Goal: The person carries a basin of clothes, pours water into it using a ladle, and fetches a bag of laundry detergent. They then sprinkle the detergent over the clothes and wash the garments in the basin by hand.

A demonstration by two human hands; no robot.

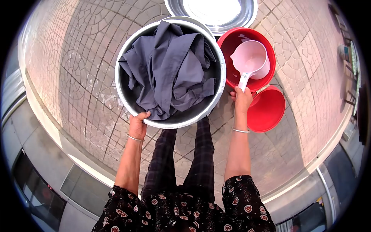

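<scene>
A large metal basin (pixel 172 124) holds crumpled dark grey cloth (pixel 170 69). At its lower left rim, my left hand (pixel 138 124) grips the edge, with the thumb over the rim. On the right, my right hand (pixel 242 99) is closed around the white handle of a pink dipper (pixel 251 58). The dipper's cup is over the red bucket (pixel 228 42), within its rim as seen from above. Whether the dipper touches the bucket cannot be seen.
A second red container (pixel 266 110) is below the bucket, near my right wrist. Beyond the basin and bucket lies a shiny metal basin (pixel 249 21). Patterned paving (pixel 89 77) surrounds them, and my legs are just below the grey-filled basin.
</scene>
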